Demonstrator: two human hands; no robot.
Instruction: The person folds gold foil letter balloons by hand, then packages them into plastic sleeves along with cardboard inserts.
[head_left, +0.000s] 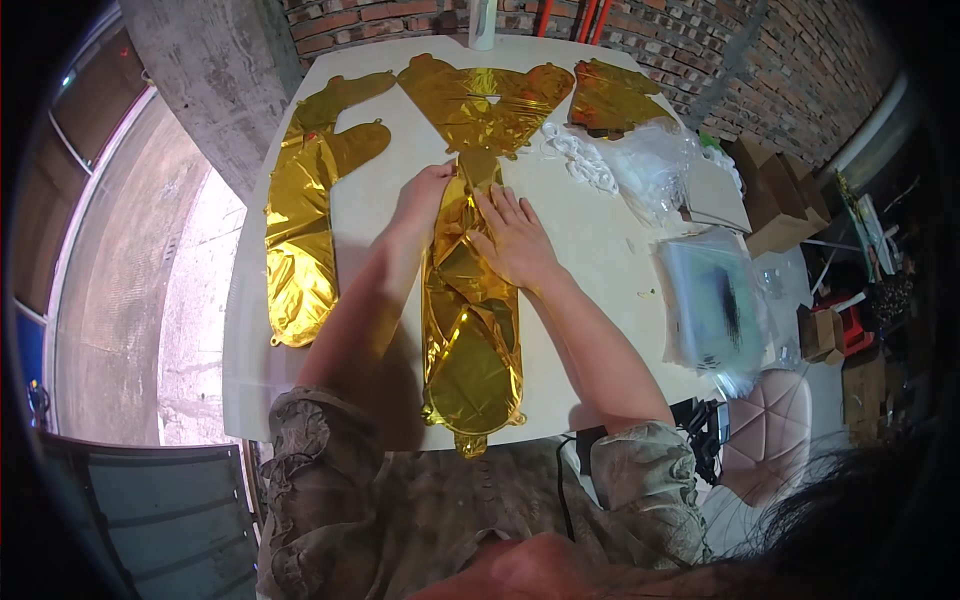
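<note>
Seen from above, a person leans over a pale desk [590,250] with both bare hands pressed on a flattened gold foil balloon [468,340] that runs lengthwise down the middle of the desk, its lower tip hanging just over the near edge. The left hand [422,195] rests at the balloon's upper left edge, fingers curled loosely down with the fingertips touching the foil; whether it pinches the foil cannot be told. The right hand [512,238] lies flat on the balloon just beside it, fingers spread open and palm down, gripping nothing. A second gold foil balloon [300,230] lies flat along the desk's left edge, well apart from the hands. A third gold foil piece [480,100] spreads across the far edge, touching the top of the middle balloon, and a fourth [615,100] sits near the far right corner. Clear plastic wrapping with white pieces [640,165] lies toward the right side. A stack of clear plastic packets [712,300] rests at the right edge. Behind the desk stands a brick wall [720,50].
</note>
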